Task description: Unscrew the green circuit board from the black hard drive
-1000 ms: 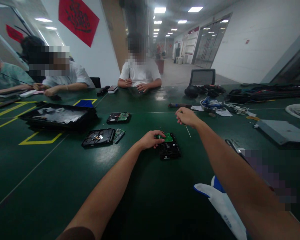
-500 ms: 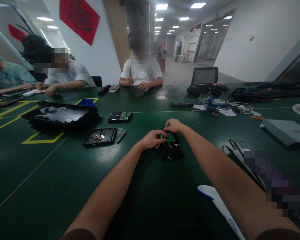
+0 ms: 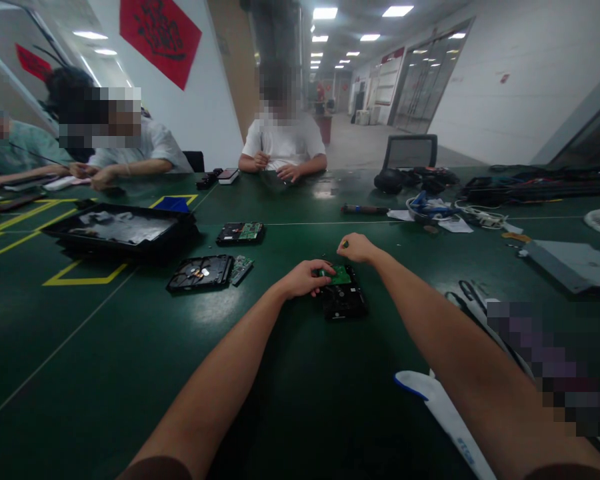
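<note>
A hard drive (image 3: 347,300) with a green circuit board (image 3: 339,275) at its far end lies on the dark green table before me. My left hand (image 3: 307,279) is curled against the drive's left side, its fingertips reaching over the board. Something small and teal shows by those fingers, too small to name. Just beyond the drive's far edge, my right hand (image 3: 357,248) is raised with its fingers pinched together. A tiny yellow-green bit shows between them; what it belongs to is hidden.
Left of me lie an opened hard drive (image 3: 200,274), a loose circuit board (image 3: 241,270), another drive (image 3: 240,233) and a black tray (image 3: 125,230). A dark pen-like tool (image 3: 364,209), cables (image 3: 483,215) and a grey metal case (image 3: 565,263) sit to the right. Several people sit across the table.
My right hand has lifted off the far end of the drive, moving slightly up and to the right. My left hand stays on the drive.
</note>
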{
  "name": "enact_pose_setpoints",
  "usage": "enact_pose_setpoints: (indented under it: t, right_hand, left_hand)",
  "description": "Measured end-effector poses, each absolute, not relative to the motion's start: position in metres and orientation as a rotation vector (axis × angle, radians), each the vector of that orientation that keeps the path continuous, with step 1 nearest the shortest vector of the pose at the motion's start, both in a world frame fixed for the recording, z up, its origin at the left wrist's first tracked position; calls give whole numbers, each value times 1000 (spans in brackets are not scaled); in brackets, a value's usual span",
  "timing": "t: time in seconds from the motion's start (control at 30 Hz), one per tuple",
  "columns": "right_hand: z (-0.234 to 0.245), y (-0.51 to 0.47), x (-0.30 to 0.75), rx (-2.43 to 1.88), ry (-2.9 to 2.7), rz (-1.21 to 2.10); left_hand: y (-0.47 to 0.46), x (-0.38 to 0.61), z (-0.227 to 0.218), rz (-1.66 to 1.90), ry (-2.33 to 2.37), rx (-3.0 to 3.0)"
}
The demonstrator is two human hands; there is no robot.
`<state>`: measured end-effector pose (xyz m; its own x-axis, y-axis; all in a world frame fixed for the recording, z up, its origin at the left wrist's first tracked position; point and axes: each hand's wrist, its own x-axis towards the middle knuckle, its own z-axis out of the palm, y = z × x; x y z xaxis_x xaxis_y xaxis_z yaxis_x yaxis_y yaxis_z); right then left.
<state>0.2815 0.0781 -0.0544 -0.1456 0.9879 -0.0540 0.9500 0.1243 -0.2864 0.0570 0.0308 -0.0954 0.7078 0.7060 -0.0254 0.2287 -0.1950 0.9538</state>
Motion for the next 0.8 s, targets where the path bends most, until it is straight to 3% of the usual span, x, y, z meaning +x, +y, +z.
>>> enact_pose_setpoints:
  t: [0.8]
  right_hand:
    - [-72,45,294,-1849,-2243,450]
  left_hand:
    - [32,59,-96,532,765,1820]
